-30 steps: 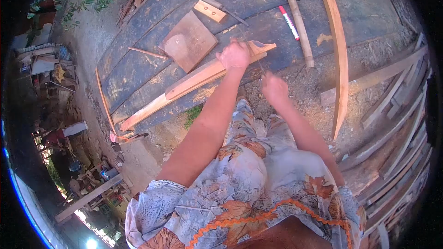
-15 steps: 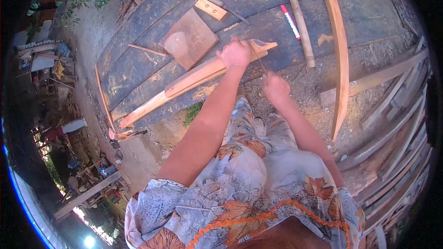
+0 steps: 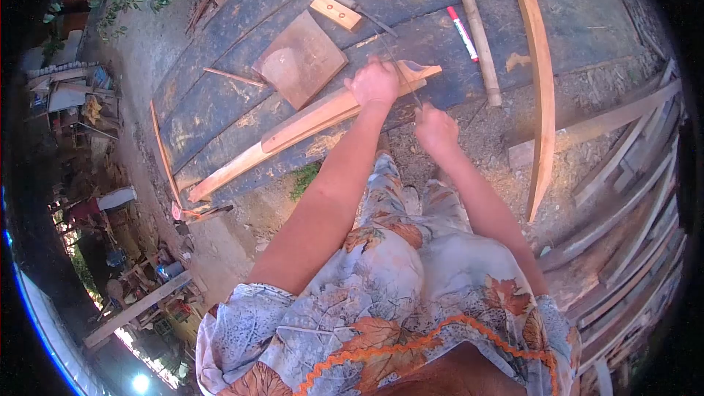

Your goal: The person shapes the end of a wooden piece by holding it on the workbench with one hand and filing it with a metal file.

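Observation:
A long pale wooden piece (image 3: 308, 121) lies slanting along the near edge of the dark plank surface (image 3: 411, 22). My left hand (image 3: 375, 82) is wrapped round it close to its right end, which has a shaped, dark-marked tip. My right hand (image 3: 435, 129) is closed round the near end of a thin dark tool (image 3: 402, 73). The tool crosses the wood just right of my left hand and points up and to the left. Its handle is hidden in my fingers, and its exact kind cannot be made out.
Beyond my left hand are a brown square board (image 3: 301, 60), a small block with two holes (image 3: 335, 12) and a handled tool (image 3: 356, 9). To the right lie a red-and-white marker (image 3: 463, 34), a round stick (image 3: 479, 44) and a long curved batten (image 3: 541, 88).
My right hand has moved slightly up toward the wood, and the thin tool has slid up and to the left across it. My left hand keeps its hold.

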